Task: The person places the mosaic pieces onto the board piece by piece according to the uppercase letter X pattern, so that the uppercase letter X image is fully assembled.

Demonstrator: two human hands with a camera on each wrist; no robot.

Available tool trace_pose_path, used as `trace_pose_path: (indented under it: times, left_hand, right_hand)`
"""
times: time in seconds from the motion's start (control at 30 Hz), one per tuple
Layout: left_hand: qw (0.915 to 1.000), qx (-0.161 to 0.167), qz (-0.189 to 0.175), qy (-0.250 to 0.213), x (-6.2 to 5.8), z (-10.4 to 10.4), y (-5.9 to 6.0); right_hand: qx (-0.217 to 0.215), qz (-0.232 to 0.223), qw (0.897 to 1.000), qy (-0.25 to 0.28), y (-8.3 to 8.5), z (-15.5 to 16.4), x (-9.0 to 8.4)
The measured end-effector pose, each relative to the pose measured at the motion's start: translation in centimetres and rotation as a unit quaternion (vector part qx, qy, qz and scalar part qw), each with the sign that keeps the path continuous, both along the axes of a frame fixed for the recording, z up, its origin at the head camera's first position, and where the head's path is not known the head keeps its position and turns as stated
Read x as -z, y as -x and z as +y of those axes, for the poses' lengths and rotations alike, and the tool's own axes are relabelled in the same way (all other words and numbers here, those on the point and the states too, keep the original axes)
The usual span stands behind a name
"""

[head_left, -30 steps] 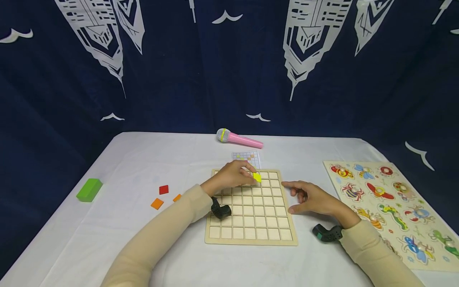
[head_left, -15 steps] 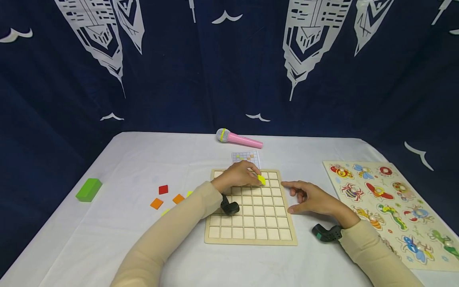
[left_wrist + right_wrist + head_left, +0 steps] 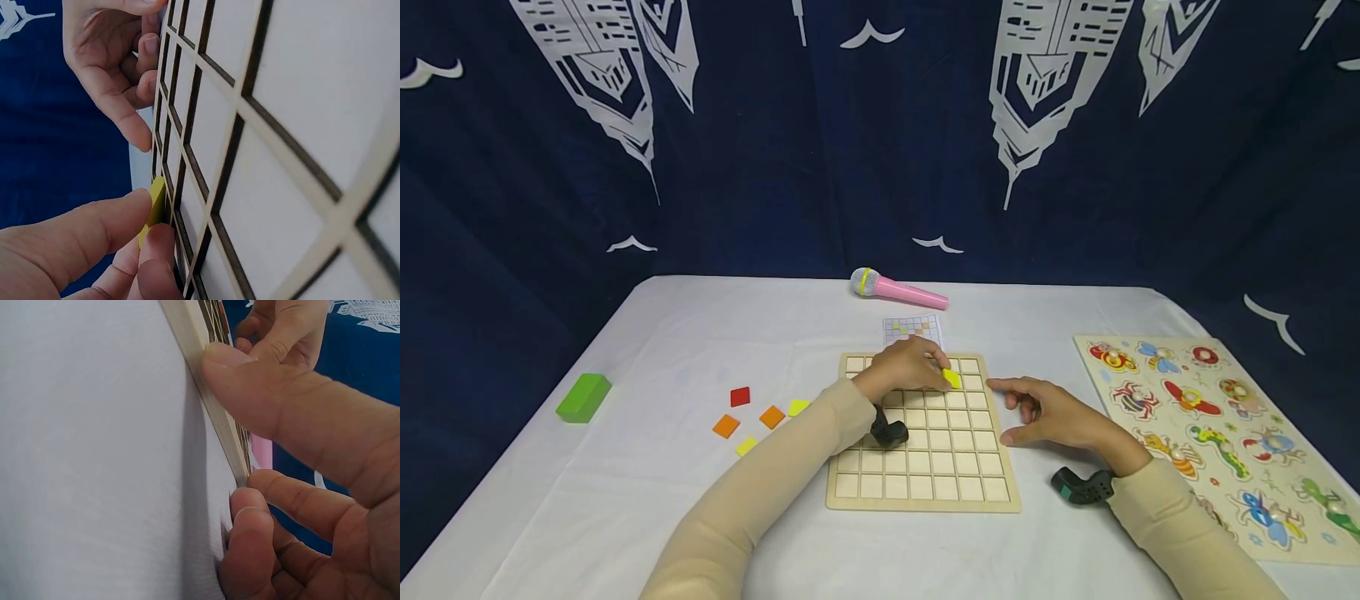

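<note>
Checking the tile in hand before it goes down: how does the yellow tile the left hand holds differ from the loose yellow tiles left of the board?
The held yellow tile is pinched by the left hand, tilted on edge over the wooden grid board. The loose yellow tiles lie flat on the white cloth, untouched, beside orange ones. All share colour and square shape.

A staged tabletop recording set, not a lived-in room: a white cloth-covered table [image 3: 647, 500] stands before a hung navy backdrop curtain [image 3: 820, 142] printed with white buildings, with toys about it: pink toy microphone [image 3: 898, 290] at 12 o'clock, insect peg puzzle [image 3: 1217, 433] at 3 o'clock.
</note>
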State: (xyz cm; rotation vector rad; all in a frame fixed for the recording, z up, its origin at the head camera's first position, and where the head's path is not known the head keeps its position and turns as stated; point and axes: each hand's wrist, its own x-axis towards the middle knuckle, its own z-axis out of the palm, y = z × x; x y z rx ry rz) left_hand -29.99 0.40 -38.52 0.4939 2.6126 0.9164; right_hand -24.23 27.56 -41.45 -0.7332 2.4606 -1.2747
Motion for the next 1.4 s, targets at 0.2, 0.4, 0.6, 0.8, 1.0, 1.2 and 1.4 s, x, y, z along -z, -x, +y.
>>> trace_pose_path:
  times: [0.2, 0.4, 0.6, 0.8, 1.0, 1.2, 1.4]
  left_hand:
    - [0.9994, 0.003, 0.014, 0.031, -0.2, 0.4, -0.2]
    - [0.9983, -0.001, 0.025, 0.053, 0.0, 0.8, -0.1]
    - [0.9978, 0.004, 0.029, 0.059, 0.1, 1.0, -0.1]
    - [0.9981, 0.01, 0.026, 0.054, -0.1, 0.4, -0.3]
    - [0.999, 0.018, 0.028, 0.031, -0.4, -0.8, -0.6]
    - [0.999, 0.021, 0.04, 0.001, -1.1, -2.1, -1.3]
    - [0.9946, 0.046, 0.091, -0.019, -1.2, -3.8, -2.5]
  right_hand:
    - [0.003, -0.001, 1.0, -0.003, 0.0, 0.0, 0.0]
    - [0.007, -0.006, 1.0, -0.004, -0.1, -0.1, -0.1]
    - [0.008, -0.007, 1.0, -0.002, -0.1, 0.0, -0.1]
    - [0.005, -0.005, 1.0, -0.001, 0.0, 0.0, 0.0]
    - [0.001, -0.003, 1.0, 0.002, 0.0, 0.0, 0.1]
    - [0.003, -0.004, 1.0, 0.001, 0.0, 0.1, 0.1]
    - [0.002, -0.003, 1.0, 0.003, 0.0, 0.1, 0.1]
